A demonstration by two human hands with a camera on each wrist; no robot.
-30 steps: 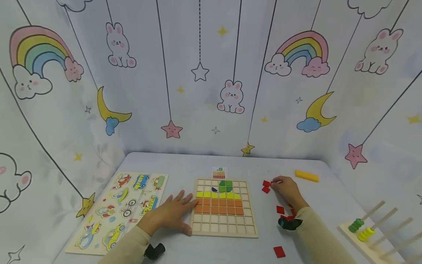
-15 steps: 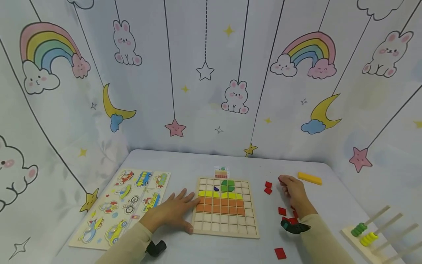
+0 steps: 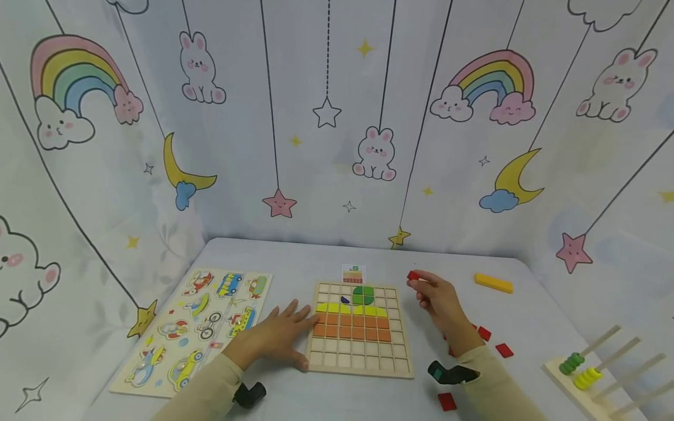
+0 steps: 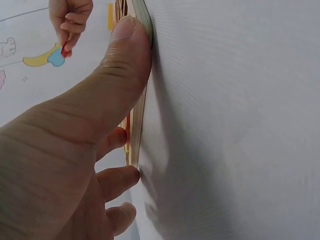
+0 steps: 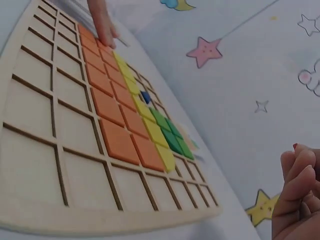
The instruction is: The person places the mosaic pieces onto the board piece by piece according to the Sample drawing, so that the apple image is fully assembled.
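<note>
My left hand lies spread at the left side of a wooden grid board. Its thumb rests against the board's edge in the left wrist view. The board holds rows of orange square tiles, a yellow row above them, green rounded pieces and a small dark blue piece. Beyond the board's right side, my right hand is raised, pinching a red square tile between thumb and fingers. Only a red tip of it shows in the right wrist view.
A small picture card lies behind the board. Loose red tiles are scattered around the right forearm, another nearer. There is a yellow bar at back right, a bead stacker front right and a vehicle puzzle left.
My right hand has picked up a red tile and swung right, then left toward the board. The two tiles at the back no longer show near it. My left hand stays put.
</note>
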